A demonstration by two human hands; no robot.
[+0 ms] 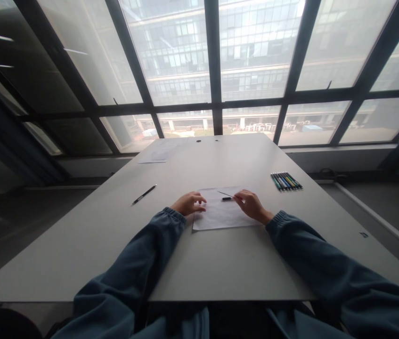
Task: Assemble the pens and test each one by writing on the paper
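A white sheet of paper point(220, 217) lies on the table in front of me. My left hand point(191, 204) is at the sheet's left edge, its fingers apart with nothing between them. Over the sheet's right part, my right hand point(250, 204) pinches a thin dark stick-like piece point(225, 193), which points left. Just below that piece, a short black piece point(226, 198) rests on the paper, close to my right fingertips. The thin piece is too small to identify surely; it looks like a pen refill.
A black pen point(144, 195) lies to the left on the white table point(114, 249). Several coloured pens point(286, 181) lie in a row at the right. More paper point(157, 153) is at the far left, and two small dark items sit near the far edge by the windows.
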